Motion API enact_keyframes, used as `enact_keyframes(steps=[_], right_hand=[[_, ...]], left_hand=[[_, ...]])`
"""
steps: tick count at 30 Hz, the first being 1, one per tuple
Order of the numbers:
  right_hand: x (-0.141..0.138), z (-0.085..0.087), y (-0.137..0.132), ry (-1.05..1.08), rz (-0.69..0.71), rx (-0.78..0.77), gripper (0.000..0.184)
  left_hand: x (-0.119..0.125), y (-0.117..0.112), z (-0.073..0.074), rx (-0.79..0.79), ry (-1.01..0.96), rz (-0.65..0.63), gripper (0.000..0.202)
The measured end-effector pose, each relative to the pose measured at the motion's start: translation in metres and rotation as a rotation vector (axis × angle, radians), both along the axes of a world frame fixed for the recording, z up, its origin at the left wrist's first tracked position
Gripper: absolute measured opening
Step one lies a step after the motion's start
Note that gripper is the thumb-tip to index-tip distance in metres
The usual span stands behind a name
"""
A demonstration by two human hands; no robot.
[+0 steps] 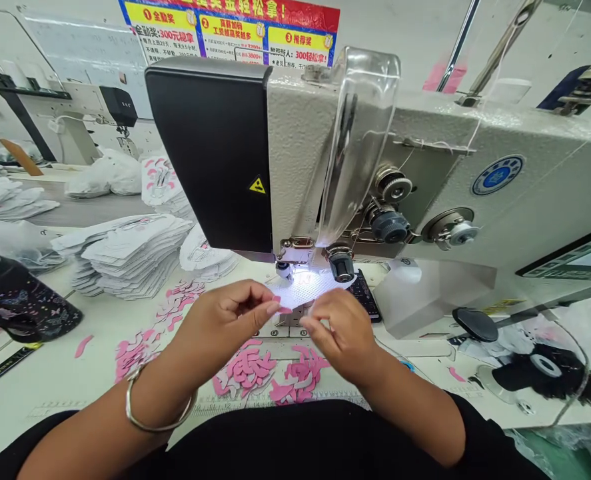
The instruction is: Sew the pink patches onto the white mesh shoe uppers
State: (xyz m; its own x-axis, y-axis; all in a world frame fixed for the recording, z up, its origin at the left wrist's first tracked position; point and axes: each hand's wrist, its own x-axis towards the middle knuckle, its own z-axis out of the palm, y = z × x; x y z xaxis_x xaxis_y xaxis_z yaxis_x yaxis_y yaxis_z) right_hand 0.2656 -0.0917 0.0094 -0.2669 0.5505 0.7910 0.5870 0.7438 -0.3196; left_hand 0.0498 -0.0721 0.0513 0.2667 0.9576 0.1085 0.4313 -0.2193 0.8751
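My left hand [230, 313] and my right hand [338, 330] meet in front of the sewing machine [425, 173], just below its needle area [285, 270]. Both pinch the near edge of a white mesh fabric piece [308, 285] lying lit under the presser foot. A small pink cutout [282, 309] sits at my left fingertips. A silver bangle [155, 413] circles my left wrist. Heaps of pink cutouts [248, 370] lie on the table just below my hands.
Stacks of white printed pieces [130, 257] stand at left, with more pink cutouts [138, 350] scattered near them. A dark patterned item [20, 300] lies at far left. Another sewing machine [75, 113] stands behind. A ruler strip [255, 402] runs along the table's front edge.
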Motion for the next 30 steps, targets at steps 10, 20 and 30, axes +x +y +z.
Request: enact_keyframes(steps=[10,20,30], right_hand=[[0.005,-0.026,0.024,-0.134,-0.158,0.052,0.025],[0.002,-0.035,0.024,-0.086,-0.120,0.159,0.030],[0.003,-0.034,0.023,-0.090,-0.099,0.180,0.038]], left_hand=[[0.022,0.041,-0.012,-0.066,-0.018,0.027,0.031],[0.019,0.031,-0.009,0.011,0.106,-0.002,0.026],[0.022,0.034,-0.012,0.086,0.118,0.011,0.030]])
